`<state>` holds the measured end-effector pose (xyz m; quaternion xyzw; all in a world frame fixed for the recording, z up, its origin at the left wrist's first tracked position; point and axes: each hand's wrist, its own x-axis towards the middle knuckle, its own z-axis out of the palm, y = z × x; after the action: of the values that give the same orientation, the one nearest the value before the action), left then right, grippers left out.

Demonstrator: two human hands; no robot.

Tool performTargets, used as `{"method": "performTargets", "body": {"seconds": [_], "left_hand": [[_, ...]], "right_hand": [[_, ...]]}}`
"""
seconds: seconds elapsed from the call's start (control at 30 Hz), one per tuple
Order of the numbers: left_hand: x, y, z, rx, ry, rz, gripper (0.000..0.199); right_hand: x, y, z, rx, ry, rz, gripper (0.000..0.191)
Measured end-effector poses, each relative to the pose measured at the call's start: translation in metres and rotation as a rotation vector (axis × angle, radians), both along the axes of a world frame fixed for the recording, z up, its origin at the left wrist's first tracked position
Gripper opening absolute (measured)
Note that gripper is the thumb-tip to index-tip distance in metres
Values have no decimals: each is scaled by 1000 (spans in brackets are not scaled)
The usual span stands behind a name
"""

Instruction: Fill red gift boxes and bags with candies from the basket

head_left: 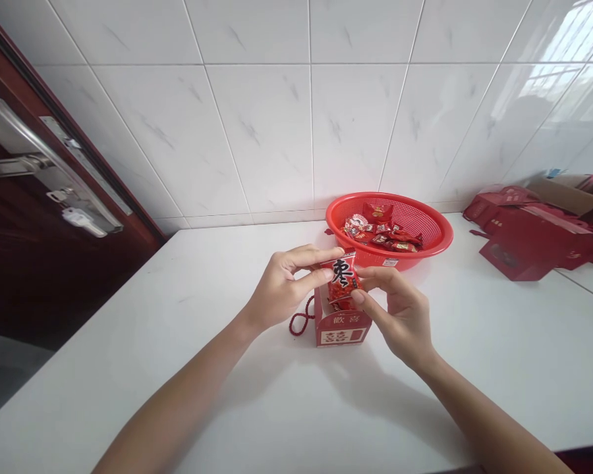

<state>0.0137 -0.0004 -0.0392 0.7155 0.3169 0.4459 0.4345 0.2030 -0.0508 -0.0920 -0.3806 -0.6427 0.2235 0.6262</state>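
Between my two hands is a small red wrapped packet [342,276] with a large black character on it. My left hand [291,283] pinches its left side between thumb and fingers. On the packet's right edge, the thumb and forefinger of my right hand [395,313] are closed. Directly below the packet stands a small red paper gift box [342,332], its top open and a red wrapper showing inside. A twisted red cord loop [301,324] sticks out at the box's left. The packet and hands hide part of the box opening.
Behind the box, a red plastic basket [439,247] holds several red wrapped sweets [380,234]. A pile of red paper boxes [538,230] lies at the right, against the tiled wall [257,131]. At the left is a dark red door with a metal handle [14,166] and keys [82,220].
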Motion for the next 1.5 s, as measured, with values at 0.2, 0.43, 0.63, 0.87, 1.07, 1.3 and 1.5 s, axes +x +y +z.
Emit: {"method": "performTargets", "body": {"seconds": [0.2, 0.43, 0.63, 0.87, 1.07, 1.3, 1.5], "left_hand": [[1, 5, -2, -31, 57, 14, 27], [2, 10, -5, -32, 128, 15, 30], [-3, 14, -7, 97, 241, 93, 30], [-7, 18, -13, 152, 368, 96, 23], [-7, 17, -14, 164, 422, 61, 22], [-9, 17, -13, 127, 459, 27, 24], [-8, 16, -13, 97, 466, 14, 25]], "right_hand": [[2, 0, -1, 39, -32, -13, 23], [3, 1, -1, 56, -94, -44, 19], [2, 1, 1, 39, -121, -77, 16], [1, 3, 0, 132, -316, -152, 13], [3, 6, -3, 158, -427, -185, 10], [3, 7, -3, 184, -393, -181, 14], [6, 7, 0, 163, -344, -220, 9]]}}
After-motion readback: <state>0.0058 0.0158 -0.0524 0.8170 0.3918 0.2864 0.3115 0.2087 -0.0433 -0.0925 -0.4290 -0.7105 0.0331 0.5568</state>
